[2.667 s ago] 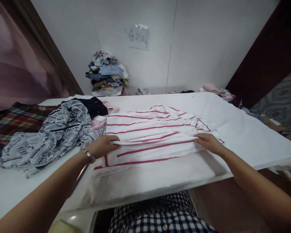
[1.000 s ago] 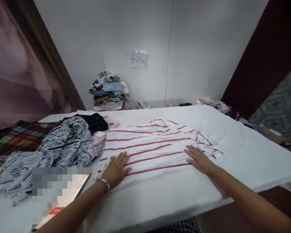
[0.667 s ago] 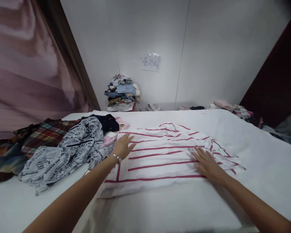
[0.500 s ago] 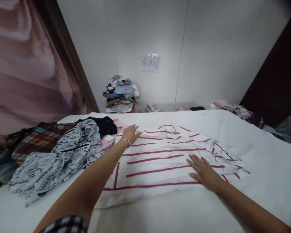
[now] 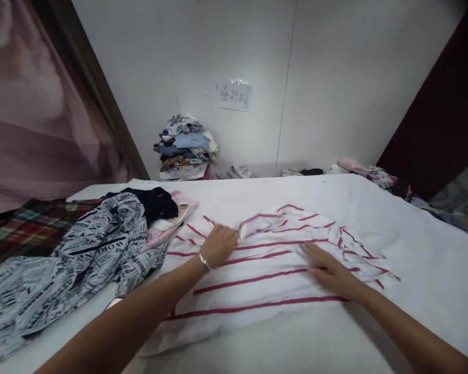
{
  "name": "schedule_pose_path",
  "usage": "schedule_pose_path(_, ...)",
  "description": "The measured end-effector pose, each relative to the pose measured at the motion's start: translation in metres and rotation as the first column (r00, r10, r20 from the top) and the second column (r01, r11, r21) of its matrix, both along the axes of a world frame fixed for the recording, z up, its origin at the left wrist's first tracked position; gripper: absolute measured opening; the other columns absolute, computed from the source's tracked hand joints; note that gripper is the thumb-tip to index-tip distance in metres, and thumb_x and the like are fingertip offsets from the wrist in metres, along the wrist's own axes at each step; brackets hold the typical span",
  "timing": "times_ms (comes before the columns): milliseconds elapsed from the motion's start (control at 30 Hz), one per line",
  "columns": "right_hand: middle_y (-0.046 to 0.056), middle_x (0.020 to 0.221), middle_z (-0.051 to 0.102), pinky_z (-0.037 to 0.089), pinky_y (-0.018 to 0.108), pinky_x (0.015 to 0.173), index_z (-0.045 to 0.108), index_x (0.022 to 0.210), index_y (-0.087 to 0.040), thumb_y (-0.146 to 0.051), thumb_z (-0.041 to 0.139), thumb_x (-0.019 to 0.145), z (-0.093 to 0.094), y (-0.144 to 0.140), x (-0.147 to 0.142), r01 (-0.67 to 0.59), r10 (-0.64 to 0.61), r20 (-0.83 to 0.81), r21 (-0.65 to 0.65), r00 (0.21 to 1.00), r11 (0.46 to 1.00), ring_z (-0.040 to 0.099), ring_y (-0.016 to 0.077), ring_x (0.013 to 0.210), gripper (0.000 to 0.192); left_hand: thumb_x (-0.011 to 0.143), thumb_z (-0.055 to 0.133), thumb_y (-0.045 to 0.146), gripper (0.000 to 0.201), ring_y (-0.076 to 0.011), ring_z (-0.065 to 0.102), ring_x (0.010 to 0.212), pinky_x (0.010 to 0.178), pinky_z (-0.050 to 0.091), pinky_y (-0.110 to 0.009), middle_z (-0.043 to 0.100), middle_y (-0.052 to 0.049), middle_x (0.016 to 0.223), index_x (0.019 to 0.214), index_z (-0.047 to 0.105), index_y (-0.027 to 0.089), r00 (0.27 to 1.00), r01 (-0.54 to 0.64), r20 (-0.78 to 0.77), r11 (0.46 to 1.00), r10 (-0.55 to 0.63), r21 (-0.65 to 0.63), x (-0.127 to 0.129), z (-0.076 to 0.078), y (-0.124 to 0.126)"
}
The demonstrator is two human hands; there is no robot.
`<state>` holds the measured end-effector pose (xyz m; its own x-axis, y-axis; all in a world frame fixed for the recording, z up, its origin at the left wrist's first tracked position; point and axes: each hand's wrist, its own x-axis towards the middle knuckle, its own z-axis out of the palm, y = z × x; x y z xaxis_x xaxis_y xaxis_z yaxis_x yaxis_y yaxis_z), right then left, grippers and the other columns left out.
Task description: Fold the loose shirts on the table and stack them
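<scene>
A white shirt with red stripes [image 5: 257,283] lies spread on the white table, its cloth raised in a ridge near the upper middle. My left hand [image 5: 220,244], with a bracelet at the wrist, is closed on the shirt's cloth at that ridge; the fingertips are partly hidden. Over the shirt's right part, my right hand [image 5: 327,267] rests on the fabric with its fingers stretched out and thumb apart. At the shirt's right end the striped cloth is bunched in folds.
A newspaper-print garment [image 5: 86,259], a plaid garment [image 5: 35,223], a dark navy one [image 5: 156,202] and a pink one [image 5: 159,234] lie at the left. Behind the table stands a clothes stack [image 5: 187,148]. More clothes [image 5: 354,166] lie beyond the back right edge.
My left hand has moved right and nearer from the shirt's far left, closing on the cloth and lifting a fold. My right hand stays at nearly the same spot. The view has shifted slightly.
</scene>
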<state>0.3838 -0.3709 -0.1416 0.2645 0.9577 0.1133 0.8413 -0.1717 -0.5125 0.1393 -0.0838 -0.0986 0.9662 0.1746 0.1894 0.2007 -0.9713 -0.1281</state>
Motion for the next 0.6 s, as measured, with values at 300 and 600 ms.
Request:
schedule_pose_path(300,0.006,0.117,0.066,0.047,0.042,0.095,0.069,0.106,-0.024,-0.038,0.050,0.084,0.075,0.126,0.009,0.195,-0.140,-0.212,0.267,0.967,0.944,0.057,0.0254,0.113,0.032,0.090,0.042,0.029,0.024,-0.0212,0.061,0.095,0.081,0.050,-0.036,0.066,-0.007,0.107,0.099,0.063,0.020,0.983,-0.020,0.179,0.995,0.037,-0.097,-0.045,0.013,-0.024)
schedule_pose_path(600,0.003,0.090,0.072,0.045,0.027,0.072,0.072,0.094,-0.022,-0.034,0.060,0.077,0.063,0.178,-0.053,-0.328,0.295,-0.170,-0.216,0.940,0.920,0.063,0.0190,0.079,0.024,0.085,0.052,0.038,0.047,-0.0265,0.051,0.120,0.098,0.043,-0.043,0.055,-0.014,0.132,0.126,0.052,0.016,0.934,-0.304,0.127,0.930,0.333,-0.206,-0.071,-0.008,0.012)
